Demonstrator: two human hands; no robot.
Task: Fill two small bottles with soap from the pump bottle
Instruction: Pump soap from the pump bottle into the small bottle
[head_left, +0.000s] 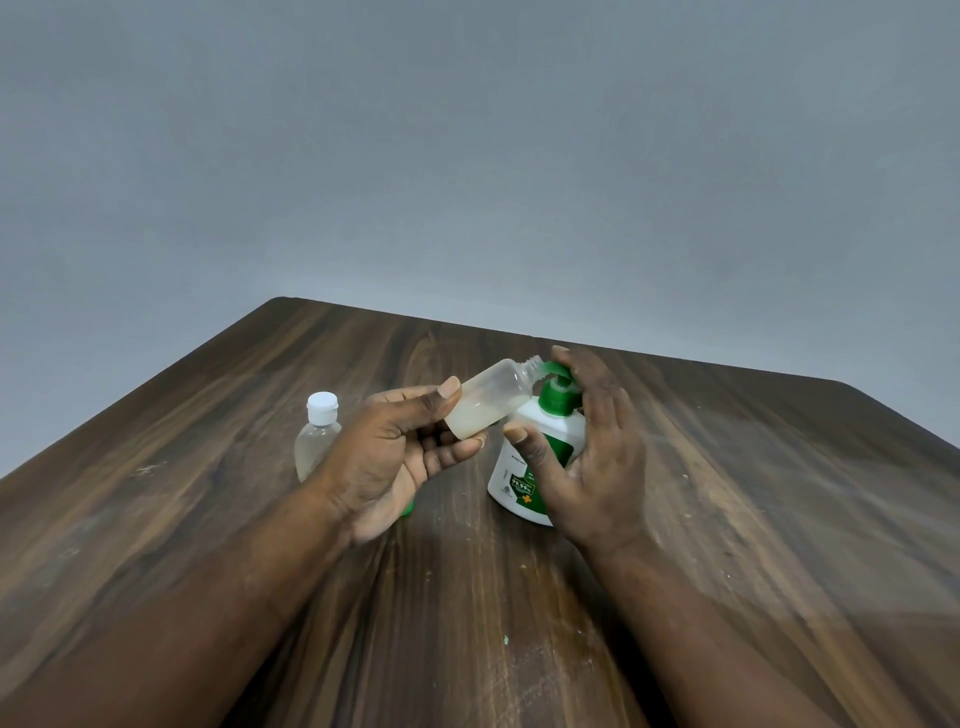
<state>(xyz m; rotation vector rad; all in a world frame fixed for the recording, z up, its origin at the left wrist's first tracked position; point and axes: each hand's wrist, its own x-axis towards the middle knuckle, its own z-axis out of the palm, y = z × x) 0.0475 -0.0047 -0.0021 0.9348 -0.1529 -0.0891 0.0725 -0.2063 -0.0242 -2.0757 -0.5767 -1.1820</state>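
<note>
Head view, frame centre: my left hand (384, 457) grips the uncapped small bottle (483, 405), tilted, milky soap pooled low, mouth at the green spout; my right hand (597, 447) wraps the white pump bottle (506, 480) standing on the tabletop (727, 467)

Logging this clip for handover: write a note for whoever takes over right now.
Left hand: grip on the open small bottle, tilted, mouth at the pump nozzle; a little soap inside.
Right hand: fingers over the head of the pump bottle, thumb on its front.
The capped small bottle stands on the table, left of the hands; fill unclear.
Left: finish pumping, cap it, check the other.
</note>
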